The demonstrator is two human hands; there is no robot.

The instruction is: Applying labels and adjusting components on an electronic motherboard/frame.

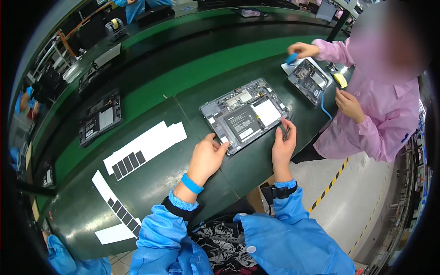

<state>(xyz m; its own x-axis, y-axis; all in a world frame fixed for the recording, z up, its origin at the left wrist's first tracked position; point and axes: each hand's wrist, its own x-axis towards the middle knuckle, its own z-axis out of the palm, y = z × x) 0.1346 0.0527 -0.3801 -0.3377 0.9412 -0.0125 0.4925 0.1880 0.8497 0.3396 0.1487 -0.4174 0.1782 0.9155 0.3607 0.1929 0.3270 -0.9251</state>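
Here we are at the green worktable (78, 206), with the opened laptop base (245, 106) lying at a slant between both hands, insides up, the black battery (243, 124) and a white rectangular panel (266, 112) exposed. Handling this well, I'd say, is about the frame: steer by the rim, keep fingertips off the bare circuitry, share the load between both near corners so nothing twists, and let the table carry the weight. Light pressure near that battery, too; a hard press there looks like the mistake to avoid. Now the grip! The left hand (207, 156) is on the near-left corner, thumb and forefinger closed across it, a small hold with the palm well clear of the battery. Over on the near-right corner, the right hand (284, 145) has its forefinger up at the edge and its thumb a little apart; something dark shows between them, and whether that's a separate piece or part of the base, I can't tell, nor whether the fingers pinch it. White sheets (172, 134) lie well off to the left, clear of both hands.
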